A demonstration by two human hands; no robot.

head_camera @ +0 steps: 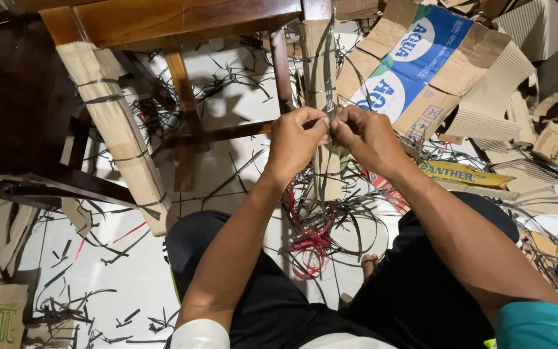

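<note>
White floor (130, 278) lies under us, covered with black strap scraps (72, 304), torn cardboard pieces (485, 110) and a red strap loop (308, 242). We hold our left hand (295, 142) and right hand (366, 136) close together in front of a wooden chair's leg (318, 71), which is wrapped in cardboard. Both sets of fingers are pressed together, pinching a thin black strap (328, 58) that runs up the wrapped leg.

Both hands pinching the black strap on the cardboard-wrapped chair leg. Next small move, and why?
Probably pull the strap ends snug: left hand and right hand pinch them together against the cardboard-wrapped leg, and the strap there looks slack, unlike the tight bands on the other wrapped leg.
</note>
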